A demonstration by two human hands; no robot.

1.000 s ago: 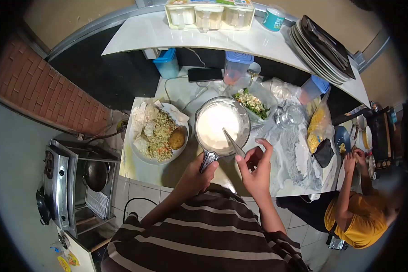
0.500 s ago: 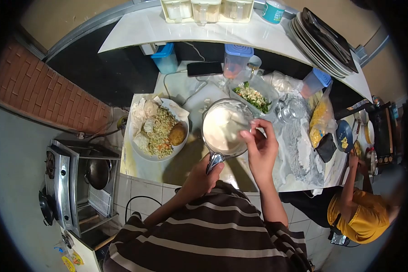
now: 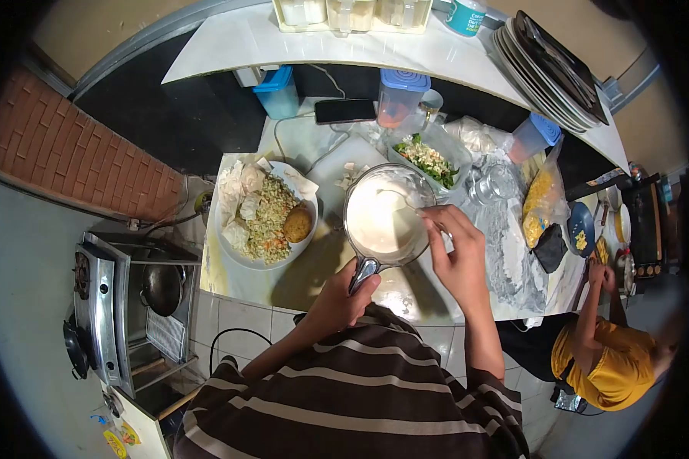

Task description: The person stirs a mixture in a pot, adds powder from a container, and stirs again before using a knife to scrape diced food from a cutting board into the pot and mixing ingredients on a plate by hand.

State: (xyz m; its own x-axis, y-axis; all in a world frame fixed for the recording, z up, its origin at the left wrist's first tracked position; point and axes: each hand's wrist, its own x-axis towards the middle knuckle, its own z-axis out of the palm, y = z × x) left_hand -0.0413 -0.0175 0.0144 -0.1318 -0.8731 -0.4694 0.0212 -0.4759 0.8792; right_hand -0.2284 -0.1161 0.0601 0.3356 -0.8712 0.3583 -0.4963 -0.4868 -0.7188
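The person's left hand (image 3: 349, 297) is wrapped tight round the handle of a round pan with a shiny metal grip (image 3: 400, 262), which sits over the front of the pale marbled worktop (image 3: 231, 284), full of thick creamy-white mixture (image 3: 377, 222). The right hand (image 3: 461, 251) reaches over the pan's rim, thumb and fingertips pinched on a slim utensil (image 3: 414, 207), most of it hidden. Close by on the left is a white round plate (image 3: 254, 264) heaped with chopped greenish food and a brown lump. Just behind the pan, to the right, a clear plastic tub of leafy greens (image 3: 458, 148) crowds that side; past it lie scattered white powder (image 3: 515, 264) and a clear bag of yellow food (image 3: 538, 205). A black phone (image 3: 346, 112) lies farther back, and off to the right works someone in a yellow shirt (image 3: 606, 367)
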